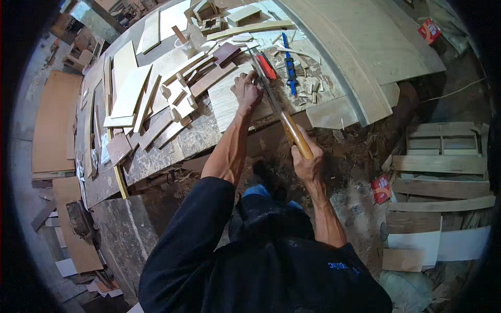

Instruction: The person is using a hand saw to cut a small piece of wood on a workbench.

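Observation:
My right hand [308, 161] is wrapped round the yellow-brown wooden handle [293, 133] of a saw. Its long, narrow grey blade [270, 94] points away from me across the near edge of the workbench. My left hand [247, 92] rests on a pale wooden board [223, 101], just left of the blade. The fingers there are bent and drawn together; whatever lies under them is hidden. Right beside the blade lies a red and black tool [266, 67]. A blue clamp-like tool [290, 65] sits a little farther right, among small wood offcuts [313, 86].
Boards and strips [128, 86] are heaped on the bench's left. A translucent cup [189, 48] stands near the back. A large curved panel [339, 49] with a grey edge covers the right side. Slatted wooden pieces [438, 164] and a red packet [381, 189] lie at the lower right.

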`<control>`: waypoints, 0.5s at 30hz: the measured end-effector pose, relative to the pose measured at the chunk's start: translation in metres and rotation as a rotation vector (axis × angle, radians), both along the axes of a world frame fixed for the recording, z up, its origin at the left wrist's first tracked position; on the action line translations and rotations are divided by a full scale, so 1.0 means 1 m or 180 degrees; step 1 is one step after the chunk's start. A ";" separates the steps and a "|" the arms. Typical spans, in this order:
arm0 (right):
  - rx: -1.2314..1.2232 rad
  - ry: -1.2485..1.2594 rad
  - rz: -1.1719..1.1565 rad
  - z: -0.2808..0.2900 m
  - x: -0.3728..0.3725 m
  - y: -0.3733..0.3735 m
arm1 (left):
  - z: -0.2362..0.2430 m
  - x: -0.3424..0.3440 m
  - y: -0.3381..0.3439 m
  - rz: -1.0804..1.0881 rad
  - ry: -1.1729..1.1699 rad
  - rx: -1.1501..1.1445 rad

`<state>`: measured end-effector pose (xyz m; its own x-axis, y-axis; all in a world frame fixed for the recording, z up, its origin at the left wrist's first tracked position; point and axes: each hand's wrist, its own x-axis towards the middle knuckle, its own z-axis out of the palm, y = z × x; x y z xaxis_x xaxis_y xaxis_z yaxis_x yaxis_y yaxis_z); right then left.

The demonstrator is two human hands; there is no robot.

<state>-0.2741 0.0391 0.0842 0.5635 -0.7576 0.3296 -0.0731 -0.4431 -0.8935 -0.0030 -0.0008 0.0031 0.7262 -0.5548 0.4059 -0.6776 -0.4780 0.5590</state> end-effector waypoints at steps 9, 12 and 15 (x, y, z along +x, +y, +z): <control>0.0675 0.0570 -0.0216 0.003 -0.052 0.036 | -0.001 0.006 0.005 -0.0033 0.0136 0.0205; -0.0082 0.0067 -0.0139 -0.006 -0.018 0.016 | 0.004 0.001 0.003 -0.0128 0.0182 0.0256; 0.0049 0.0189 -0.0090 -0.005 0.000 0.007 | 0.001 0.002 0.001 -0.0094 0.0087 0.0277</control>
